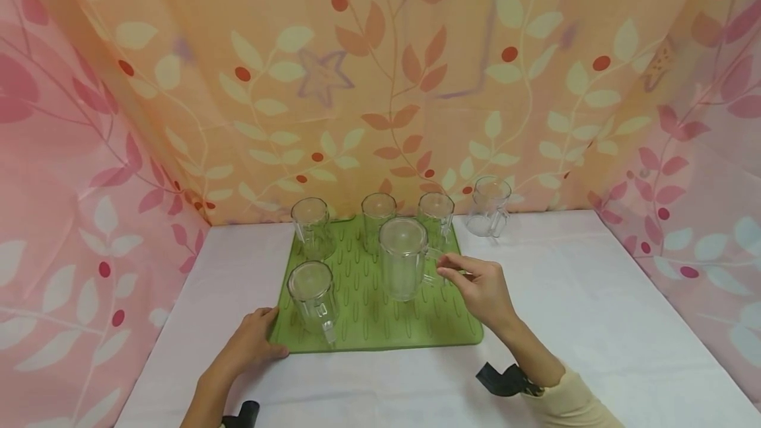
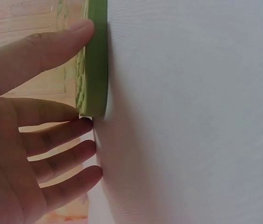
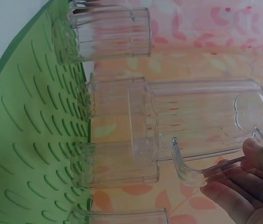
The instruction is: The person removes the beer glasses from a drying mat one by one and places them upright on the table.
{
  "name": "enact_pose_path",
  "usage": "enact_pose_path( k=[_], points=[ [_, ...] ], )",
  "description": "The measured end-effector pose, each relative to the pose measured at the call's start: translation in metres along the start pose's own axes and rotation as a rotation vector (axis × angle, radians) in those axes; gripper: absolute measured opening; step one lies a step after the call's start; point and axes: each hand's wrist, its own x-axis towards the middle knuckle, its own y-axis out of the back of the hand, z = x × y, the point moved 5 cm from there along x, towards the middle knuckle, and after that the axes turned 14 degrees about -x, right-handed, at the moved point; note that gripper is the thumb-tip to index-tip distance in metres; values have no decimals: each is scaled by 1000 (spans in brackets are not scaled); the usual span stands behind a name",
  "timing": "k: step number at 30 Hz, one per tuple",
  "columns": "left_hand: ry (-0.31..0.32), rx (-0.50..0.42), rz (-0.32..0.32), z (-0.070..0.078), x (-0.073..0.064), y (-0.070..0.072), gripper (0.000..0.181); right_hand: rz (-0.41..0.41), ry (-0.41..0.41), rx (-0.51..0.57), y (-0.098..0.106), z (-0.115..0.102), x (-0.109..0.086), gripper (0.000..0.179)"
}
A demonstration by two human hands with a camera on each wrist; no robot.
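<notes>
My right hand (image 1: 481, 289) pinches the handle of a clear glass mug (image 1: 403, 266) between thumb and fingers. This mug is upside down, its thick base up and its rim raised off the green ribbed mat (image 3: 24, 121), as the right wrist view shows. At the mat's near left corner is my left hand (image 1: 252, 339), thumb against the front edge and the other fingers (image 2: 61, 147) stretched out by the side. Close to it, another glass mug (image 1: 312, 302) stands inverted on the mat, handle towards me.
Along the mat's back stand a left mug (image 1: 311, 230), a middle mug (image 1: 377, 220) and a right mug (image 1: 436, 216). One more mug (image 1: 490, 207) is on the white tablecloth (image 1: 565, 296), right of the mat. Patterned curtains (image 1: 380, 84) enclose the back and sides.
</notes>
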Motion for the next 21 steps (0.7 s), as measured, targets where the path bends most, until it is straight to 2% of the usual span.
enact_pose_path(
  k=[9, 21],
  points=[
    [-6, -6, 12, -1, -1, -2, 90, -12, 0, 7, -5, 2, -1, 10],
    [-8, -32, 17, -1, -1, -1, 90, 11, -2, 3, -5, 5, -4, 10]
  ],
)
